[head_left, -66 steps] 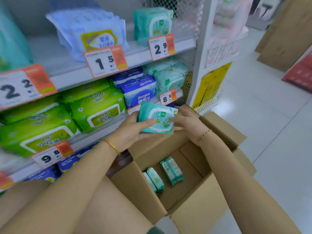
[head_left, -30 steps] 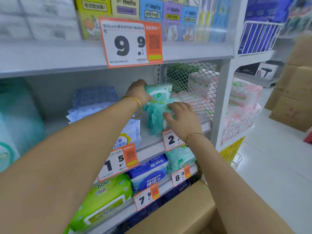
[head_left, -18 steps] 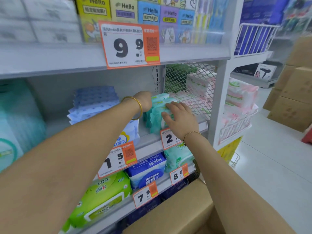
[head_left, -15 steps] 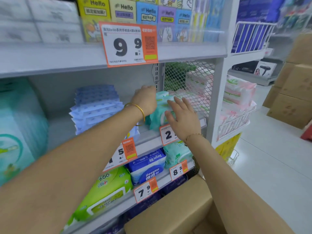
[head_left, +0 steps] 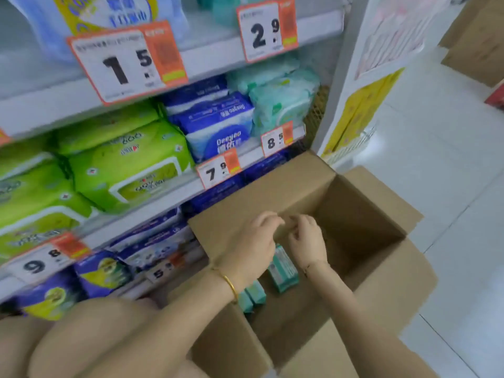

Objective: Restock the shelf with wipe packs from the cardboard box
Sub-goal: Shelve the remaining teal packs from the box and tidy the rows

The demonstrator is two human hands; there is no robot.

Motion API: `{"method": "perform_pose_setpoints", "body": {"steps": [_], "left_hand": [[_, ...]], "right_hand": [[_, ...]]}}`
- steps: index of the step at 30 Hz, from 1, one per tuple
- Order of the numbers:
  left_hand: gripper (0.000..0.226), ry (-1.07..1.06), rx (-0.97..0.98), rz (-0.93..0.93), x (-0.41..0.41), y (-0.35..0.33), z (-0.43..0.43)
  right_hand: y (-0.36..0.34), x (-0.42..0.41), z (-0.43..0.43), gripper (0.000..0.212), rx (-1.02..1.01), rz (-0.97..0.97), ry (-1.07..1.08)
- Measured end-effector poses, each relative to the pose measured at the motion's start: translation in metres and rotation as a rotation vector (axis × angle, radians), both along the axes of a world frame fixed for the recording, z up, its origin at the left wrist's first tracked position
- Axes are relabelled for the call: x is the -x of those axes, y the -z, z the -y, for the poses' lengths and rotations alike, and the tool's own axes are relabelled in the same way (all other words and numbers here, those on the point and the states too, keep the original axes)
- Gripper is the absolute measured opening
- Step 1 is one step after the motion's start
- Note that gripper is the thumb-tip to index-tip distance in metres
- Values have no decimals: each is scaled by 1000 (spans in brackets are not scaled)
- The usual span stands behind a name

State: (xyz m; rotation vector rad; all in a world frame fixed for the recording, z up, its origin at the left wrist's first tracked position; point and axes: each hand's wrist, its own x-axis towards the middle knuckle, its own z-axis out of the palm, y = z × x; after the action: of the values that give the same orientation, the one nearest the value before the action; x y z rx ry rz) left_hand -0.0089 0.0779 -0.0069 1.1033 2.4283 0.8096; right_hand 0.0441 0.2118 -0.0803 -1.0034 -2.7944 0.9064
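White metal shop shelving (head_left: 207, 58) with orange-and-white price tags formed the backdrop, its tiers stocked with green, blue and pale teal soft packs. An open brown cardboard box (head_left: 362, 230) stood on the pale tiled floor just beside the lowest tier, flaps folded outward, probably so that both arms could reach in freely. The left hand (head_left: 253, 241) and right hand (head_left: 306, 240) hovered side by side inside the box, fingers loosely curled and holding nothing, apparently poised to pick up stock. Beneath them lay the remaining small teal wipe packs: one (head_left: 283, 271) under the right wrist, two more (head_left: 252, 294) standing on edge below the left wrist. A gold bangle (head_left: 230, 285) circled the left wrist.
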Motion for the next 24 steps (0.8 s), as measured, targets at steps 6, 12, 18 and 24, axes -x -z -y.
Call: {"method": "perform_pose_setpoints", "body": {"steps": [6,12,18,24], "left_hand": [[36,67,257,-40,22,37,1],[31,126,310,-21,26,41,-1],[25,142,301,-20,23,39,-2],[28,132,292,11,31,42,1]], "right_hand": [[96,-6,7,49,168,520,-27],[151,1,14,74,144,683,50],[185,12,19,83,169,806,90],[194,15,23,88,91,797,81]]}}
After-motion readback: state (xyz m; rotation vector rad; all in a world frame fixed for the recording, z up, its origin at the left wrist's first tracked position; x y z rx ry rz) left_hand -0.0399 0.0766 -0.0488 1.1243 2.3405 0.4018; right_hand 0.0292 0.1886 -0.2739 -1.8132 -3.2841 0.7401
